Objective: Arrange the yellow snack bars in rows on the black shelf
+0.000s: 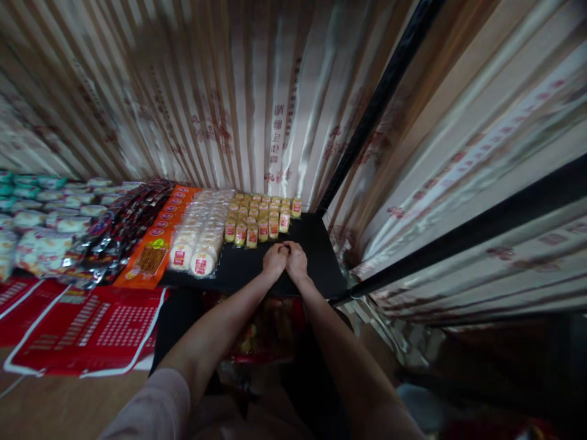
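Observation:
My left hand [274, 260] and my right hand [296, 260] are both curled into fists, knuckles touching, resting on the bare black shelf top [316, 256]. Whether anything is inside the fists is hidden. Just beyond them stand rows of small yellow packets with red labels [259, 217]. To the left of those lie stacks of round white cakes in clear wrap [202, 235]. Both forearms reach forward from the bottom of the view.
Orange packs [153, 244], dark glossy packs [123, 226] and white-green packs [41, 208] fill the shelf to the left. Red printed sheets [87, 330] hang off its front edge. Pleated plastic curtains [238, 98] wall the back and right, with black frame bars [380, 98].

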Available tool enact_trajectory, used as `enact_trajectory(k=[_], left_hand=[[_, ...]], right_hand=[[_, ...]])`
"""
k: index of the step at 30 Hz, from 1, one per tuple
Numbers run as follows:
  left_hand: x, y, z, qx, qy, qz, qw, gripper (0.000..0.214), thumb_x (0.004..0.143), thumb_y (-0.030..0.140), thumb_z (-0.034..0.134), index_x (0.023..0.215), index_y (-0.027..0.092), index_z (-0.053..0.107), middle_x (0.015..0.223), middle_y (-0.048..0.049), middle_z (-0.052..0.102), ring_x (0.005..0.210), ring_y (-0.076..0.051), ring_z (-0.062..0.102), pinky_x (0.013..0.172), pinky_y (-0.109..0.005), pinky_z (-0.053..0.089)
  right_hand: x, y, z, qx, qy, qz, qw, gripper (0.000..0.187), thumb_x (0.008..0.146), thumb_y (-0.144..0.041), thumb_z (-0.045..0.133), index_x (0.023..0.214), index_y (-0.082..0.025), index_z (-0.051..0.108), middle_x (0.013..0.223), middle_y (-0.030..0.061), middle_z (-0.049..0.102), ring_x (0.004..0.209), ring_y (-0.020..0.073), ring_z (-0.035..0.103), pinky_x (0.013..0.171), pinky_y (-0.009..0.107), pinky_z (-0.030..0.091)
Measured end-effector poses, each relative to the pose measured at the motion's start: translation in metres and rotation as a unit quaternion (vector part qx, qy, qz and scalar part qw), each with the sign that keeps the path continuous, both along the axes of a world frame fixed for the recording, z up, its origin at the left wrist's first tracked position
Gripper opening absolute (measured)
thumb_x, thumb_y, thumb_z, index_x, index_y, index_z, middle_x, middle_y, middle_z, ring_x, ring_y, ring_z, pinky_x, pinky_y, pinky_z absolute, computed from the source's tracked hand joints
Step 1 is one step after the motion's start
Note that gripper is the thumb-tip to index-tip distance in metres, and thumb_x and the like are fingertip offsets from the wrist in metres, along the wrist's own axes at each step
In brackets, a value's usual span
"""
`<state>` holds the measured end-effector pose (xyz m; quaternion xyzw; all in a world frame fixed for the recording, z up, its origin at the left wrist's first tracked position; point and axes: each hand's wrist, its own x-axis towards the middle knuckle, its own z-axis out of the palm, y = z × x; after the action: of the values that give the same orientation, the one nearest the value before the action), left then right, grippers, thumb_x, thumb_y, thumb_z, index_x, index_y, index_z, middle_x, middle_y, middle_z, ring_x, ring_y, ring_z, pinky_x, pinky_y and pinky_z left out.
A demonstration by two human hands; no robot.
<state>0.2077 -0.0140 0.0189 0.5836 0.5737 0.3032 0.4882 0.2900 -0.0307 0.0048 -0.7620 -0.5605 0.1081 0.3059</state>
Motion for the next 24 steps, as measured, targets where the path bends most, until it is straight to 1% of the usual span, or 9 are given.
enact_trajectory(k=[3, 6, 10, 13, 17, 19, 21, 24], left_hand=[[-0.013, -0.017, 0.002, 0.014, 0.049, -0.015, 0.999, 0.023, 0.079, 0.022, 0.046, 0.094, 0.021, 0.064, 0.100, -0.0054, 0.066, 0.097, -0.019, 0.057, 0.090, -0.030, 0.040], [-0.027, -0.036, 0.001, 0.037, 0.081, -0.022, 0.996, 0.023, 0.078, 0.020, 0.045, 0.093, 0.021, 0.063, 0.097, -0.0055, 0.066, 0.093, -0.018, 0.058, 0.086, -0.029, 0.041], [-0.044, -0.059, -0.006, 0.087, 0.089, -0.019, 0.992, 0.021, 0.078, 0.015, 0.043, 0.085, 0.021, 0.062, 0.091, -0.0036, 0.065, 0.088, -0.016, 0.058, 0.084, -0.027, 0.042], [-0.056, -0.074, -0.012, 0.126, 0.086, -0.025, 0.988, 0.022, 0.077, 0.011, 0.041, 0.080, 0.021, 0.060, 0.087, -0.0023, 0.064, 0.085, -0.014, 0.056, 0.083, -0.026, 0.041], [-0.075, -0.094, -0.019, 0.163, 0.096, -0.031, 0.981, 0.023, 0.076, 0.009, 0.038, 0.076, 0.021, 0.057, 0.082, -0.0013, 0.061, 0.081, -0.013, 0.055, 0.081, -0.025, 0.041], [-0.083, -0.102, -0.024, 0.158, 0.109, -0.033, 0.981, 0.022, 0.075, 0.009, 0.037, 0.074, 0.022, 0.056, 0.079, -0.0007, 0.060, 0.078, -0.013, 0.054, 0.079, -0.024, 0.041], [-0.090, -0.109, -0.032, 0.132, 0.122, -0.035, 0.983, 0.021, 0.075, 0.010, 0.038, 0.072, 0.022, 0.055, 0.077, -0.0003, 0.059, 0.078, -0.013, 0.054, 0.079, -0.024, 0.040], [-0.096, -0.113, -0.049, 0.066, 0.131, -0.063, 0.987, 0.020, 0.076, 0.011, 0.039, 0.072, 0.022, 0.056, 0.079, -0.0014, 0.061, 0.082, -0.014, 0.055, 0.081, -0.025, 0.040]], right_hand=[[-0.009, -0.020, 0.000, 0.001, -0.008, 0.021, 1.000, 0.027, 0.081, -0.017, 0.040, 0.098, -0.016, 0.062, 0.095, 0.0074, 0.060, 0.082, 0.0160, 0.055, 0.075, 0.024, 0.042], [-0.018, -0.042, 0.000, 0.003, -0.014, 0.041, 0.999, 0.028, 0.081, -0.017, 0.039, 0.096, -0.016, 0.062, 0.096, 0.0078, 0.061, 0.084, 0.0162, 0.055, 0.076, 0.024, 0.041], [-0.033, -0.070, 0.000, 0.011, -0.015, 0.056, 0.998, 0.027, 0.082, -0.018, 0.038, 0.094, -0.016, 0.063, 0.093, 0.0078, 0.061, 0.083, 0.0163, 0.055, 0.078, 0.025, 0.041], [-0.043, -0.088, -0.001, 0.034, -0.017, 0.068, 0.997, 0.029, 0.084, -0.018, 0.035, 0.093, -0.016, 0.062, 0.092, 0.0079, 0.061, 0.084, 0.0166, 0.054, 0.081, 0.026, 0.041], [-0.057, -0.110, -0.009, 0.061, -0.017, 0.098, 0.993, 0.030, 0.085, -0.017, 0.033, 0.092, -0.016, 0.062, 0.092, 0.0084, 0.062, 0.089, 0.0172, 0.054, 0.085, 0.028, 0.040], [-0.063, -0.119, -0.016, 0.057, -0.018, 0.118, 0.991, 0.030, 0.085, -0.018, 0.033, 0.091, -0.016, 0.062, 0.093, 0.0083, 0.062, 0.091, 0.0171, 0.054, 0.086, 0.027, 0.040], [-0.068, -0.126, -0.026, 0.034, -0.019, 0.131, 0.991, 0.029, 0.084, -0.018, 0.034, 0.089, -0.017, 0.063, 0.092, 0.0075, 0.063, 0.090, 0.0165, 0.055, 0.084, 0.026, 0.040], [-0.074, -0.129, -0.041, -0.041, -0.027, 0.118, 0.992, 0.027, 0.082, -0.016, 0.037, 0.085, -0.018, 0.064, 0.090, 0.0070, 0.064, 0.087, 0.0163, 0.056, 0.081, 0.025, 0.040]])
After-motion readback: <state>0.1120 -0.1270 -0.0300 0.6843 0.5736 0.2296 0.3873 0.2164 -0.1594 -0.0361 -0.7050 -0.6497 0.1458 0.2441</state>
